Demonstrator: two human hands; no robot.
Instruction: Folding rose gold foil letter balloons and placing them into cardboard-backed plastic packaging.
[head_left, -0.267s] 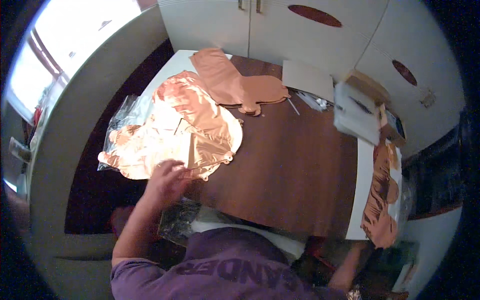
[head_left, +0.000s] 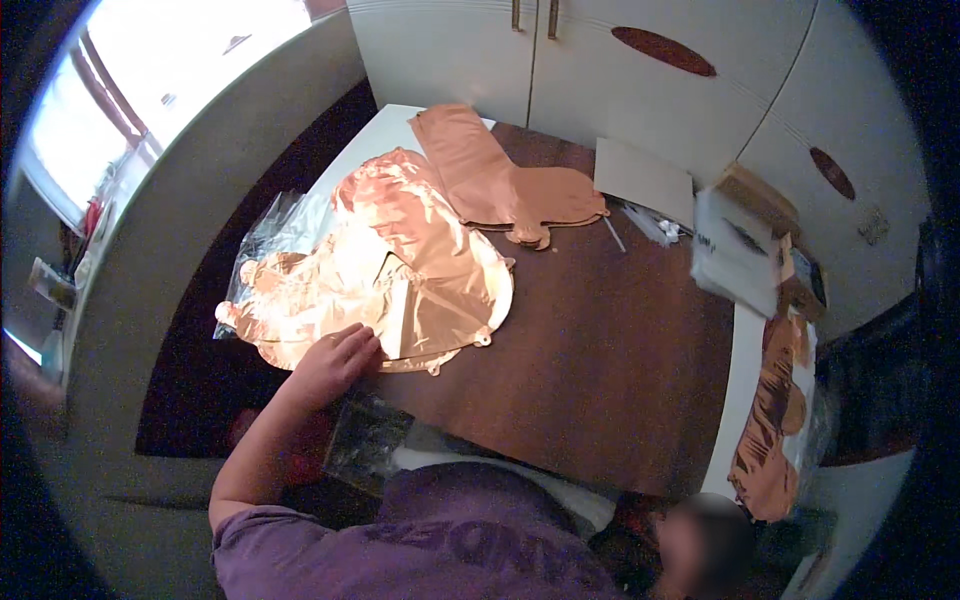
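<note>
Head view: left hand lies flat, fingers spread and gripping nothing, on rose-gold foil balloons piled at the brown table's left edge, where slippery foil could slide off or crease; right hand unseen, its state unknowable

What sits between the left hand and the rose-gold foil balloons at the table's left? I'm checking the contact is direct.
Nothing visible does. The left hand rests directly on the near edge of the flat foil balloons, which partly lie on a clear plastic bag. The right hand is out of view.
</note>
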